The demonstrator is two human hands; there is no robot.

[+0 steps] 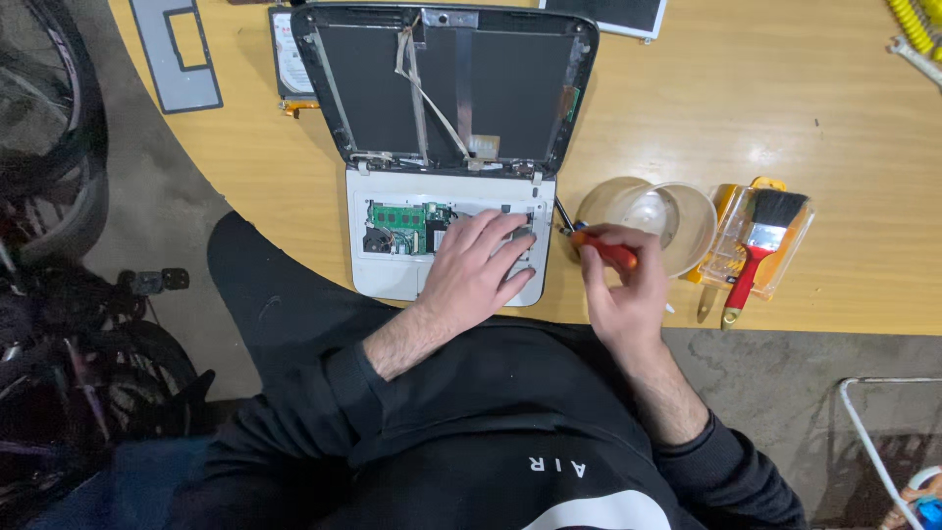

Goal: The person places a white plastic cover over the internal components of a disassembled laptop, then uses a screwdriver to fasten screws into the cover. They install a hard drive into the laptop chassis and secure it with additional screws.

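Left hand (476,267) flat on opened laptop base (392,280), steadying. Right hand (618,290) pinching orange-handled screwdriver (601,249); best kept upright, tip seated squarely.

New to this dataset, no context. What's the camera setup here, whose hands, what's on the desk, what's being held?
There is no machine: a person works with two bare hands, filmed by one camera worn on their head, looking down over their dark sweatshirt.

On the wooden table lies a small white laptop, opened up: its screen panel is gone, leaving the bare lid shell with loose ribbon cables, and the base shows a green circuit board.

The left hand rests flat on the laptop base. The right hand holds a screwdriver with an orange handle, its tip near the base's right edge.

To the right stand a clear plastic container and a paintbrush with a red handle lying in a clear tray.
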